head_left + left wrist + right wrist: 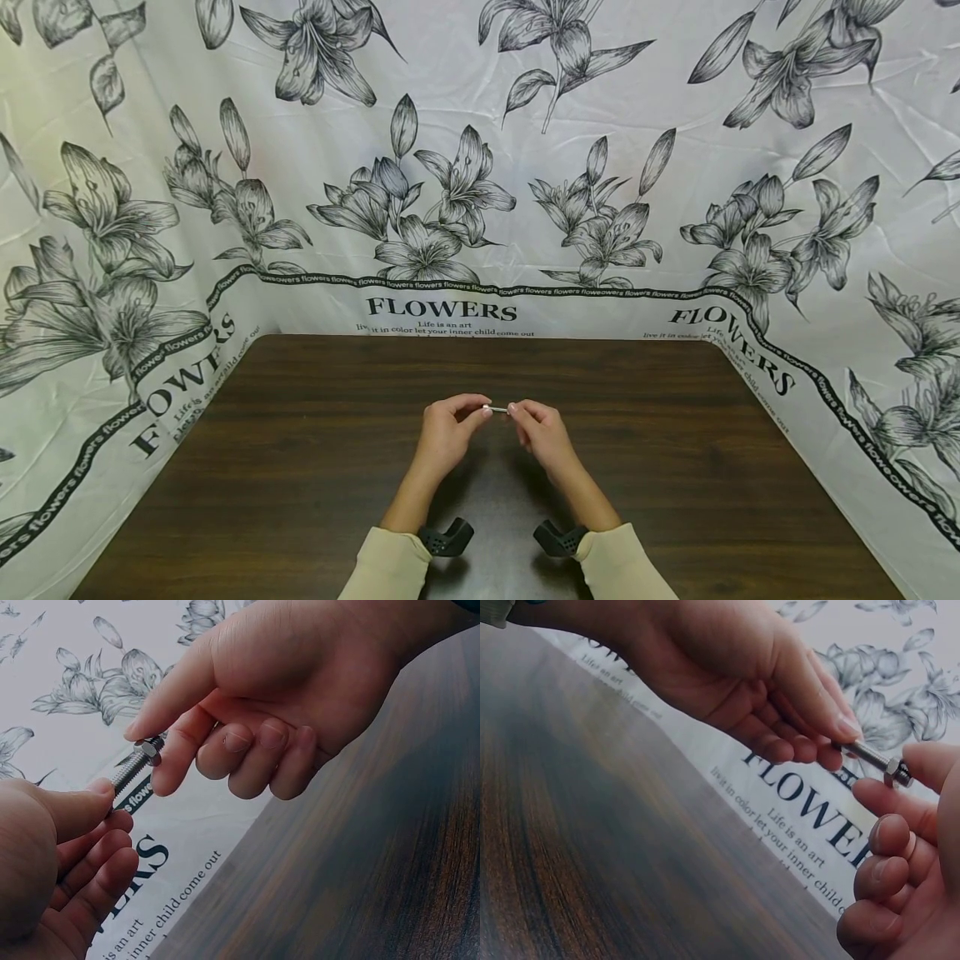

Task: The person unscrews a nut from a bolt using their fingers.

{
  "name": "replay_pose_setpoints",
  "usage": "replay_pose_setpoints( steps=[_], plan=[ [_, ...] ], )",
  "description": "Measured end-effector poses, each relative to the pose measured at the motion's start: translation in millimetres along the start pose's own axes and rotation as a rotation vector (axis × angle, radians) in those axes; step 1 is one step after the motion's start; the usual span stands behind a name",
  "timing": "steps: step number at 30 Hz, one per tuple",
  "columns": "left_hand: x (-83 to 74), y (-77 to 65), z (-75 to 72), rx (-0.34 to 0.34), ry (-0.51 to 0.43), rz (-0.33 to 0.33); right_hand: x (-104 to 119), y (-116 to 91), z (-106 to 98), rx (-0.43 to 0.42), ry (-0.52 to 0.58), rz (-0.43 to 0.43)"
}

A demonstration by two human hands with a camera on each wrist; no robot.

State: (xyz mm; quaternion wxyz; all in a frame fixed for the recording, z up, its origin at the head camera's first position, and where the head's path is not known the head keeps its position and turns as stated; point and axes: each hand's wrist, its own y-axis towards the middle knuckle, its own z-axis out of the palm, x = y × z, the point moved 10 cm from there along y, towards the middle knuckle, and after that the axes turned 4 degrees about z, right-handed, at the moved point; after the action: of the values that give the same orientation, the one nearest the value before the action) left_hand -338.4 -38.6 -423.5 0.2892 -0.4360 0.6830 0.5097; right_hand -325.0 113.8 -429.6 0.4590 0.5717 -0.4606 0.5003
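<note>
In the head view my left hand [444,433] and right hand [546,435] meet above the table, with a small metal bolt [498,409] lying nearly level between them. Thumb and fingers of the left hand [45,855] pinch one end of the bolt's threaded shank [129,774] and cover that end. A hex nut [149,752] sits on the thread near the opposite end. The right hand [922,855] has its thumb and index finger around the nut [893,769], while its other fingers curl inward. A short threaded tip [905,778] sticks out past the nut.
Below the hands spreads a dark wood-grain table [315,467]. A white cloth [480,175] printed with flowers and lettering hangs behind it and along both sides. Black devices [447,538] are worn on both wrists, beside pale sleeves [390,567].
</note>
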Motion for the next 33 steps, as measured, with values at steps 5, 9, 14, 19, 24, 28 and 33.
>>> replay_pose_setpoints(
  steps=[5,9,14,19,24,28,33],
  plan=[
    [0.1,0.2,-0.4,-0.001,-0.001,-0.003,3,-1,-1,-0.006,0.024,-0.026],
    [-0.1,0.5,-0.9,-0.004,-0.008,-0.005,5,-1,-1,-0.002,0.044,-0.054],
    [0.2,0.5,-1.1,-0.003,-0.011,-0.011,7,-1,-1,0.006,0.068,-0.082],
    [0.4,0.1,-1.5,-0.004,-0.008,-0.012,7,-2,0,0.015,0.098,-0.095],
    [0.3,0.3,-1.4,-0.008,-0.011,-0.012,9,-3,0,0.025,0.111,-0.118],
    [-0.1,0.3,-1.0,-0.004,-0.007,-0.015,12,-4,0,0.031,0.115,-0.140],
    [-0.4,0.2,-0.8,-0.001,-0.006,-0.020,15,-4,0,0.037,0.108,-0.168]
  ],
)
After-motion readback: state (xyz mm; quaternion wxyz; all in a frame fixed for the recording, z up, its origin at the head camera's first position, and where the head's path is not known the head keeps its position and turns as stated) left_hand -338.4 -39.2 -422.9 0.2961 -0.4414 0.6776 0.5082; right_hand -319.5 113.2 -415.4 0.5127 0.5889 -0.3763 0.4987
